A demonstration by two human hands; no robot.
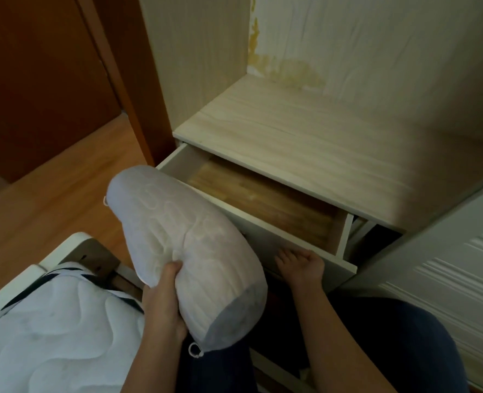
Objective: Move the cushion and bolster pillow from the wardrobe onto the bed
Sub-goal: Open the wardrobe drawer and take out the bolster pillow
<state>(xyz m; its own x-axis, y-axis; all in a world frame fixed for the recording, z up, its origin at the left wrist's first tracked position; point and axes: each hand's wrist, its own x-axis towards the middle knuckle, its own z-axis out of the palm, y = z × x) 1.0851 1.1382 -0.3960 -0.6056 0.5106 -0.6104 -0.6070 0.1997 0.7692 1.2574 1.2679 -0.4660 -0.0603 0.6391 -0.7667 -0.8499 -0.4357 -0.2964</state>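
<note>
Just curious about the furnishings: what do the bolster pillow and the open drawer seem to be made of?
Bolster pillow: looks like soft white quilted fabric, stitched swirls showing, dented where the left hand grips it. Drawer: probably white-painted or laminated board with a matte finish and a wood-grain bottom; whether solid wood or veneer can't be told.

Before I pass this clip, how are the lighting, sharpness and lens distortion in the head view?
Head view: dim and soft overall; wide-angle lens bends the wardrobe edges; the left hand gripping the bolster pillow is readable, the right hand on the open drawer front sits in shadow; no glare.
</note>
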